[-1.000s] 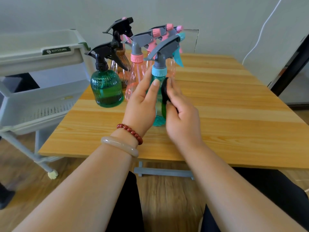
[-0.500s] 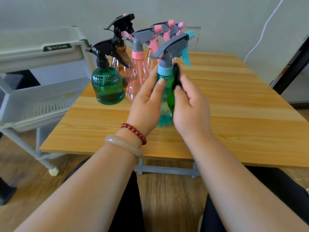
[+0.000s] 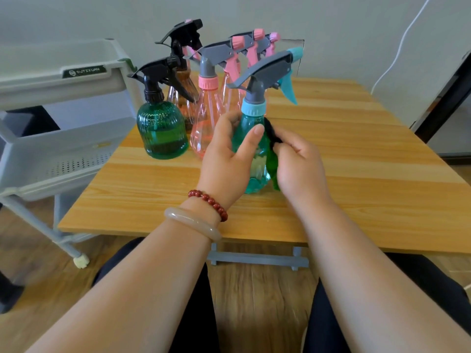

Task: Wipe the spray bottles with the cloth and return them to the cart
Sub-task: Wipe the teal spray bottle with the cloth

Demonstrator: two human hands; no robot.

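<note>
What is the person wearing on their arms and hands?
No sleeves or gloves show on either arm. By the left hand, the wrist wears a red bead bracelet and a smooth, pale bangle. The right hand and wrist wear nothing.

Home room: wooden table, utility cart

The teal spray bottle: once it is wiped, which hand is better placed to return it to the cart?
Probably the left. The left hand grips the teal spray bottle, and the cart stands to the left of the table. The right hand holds the cloth against the bottle.
</note>
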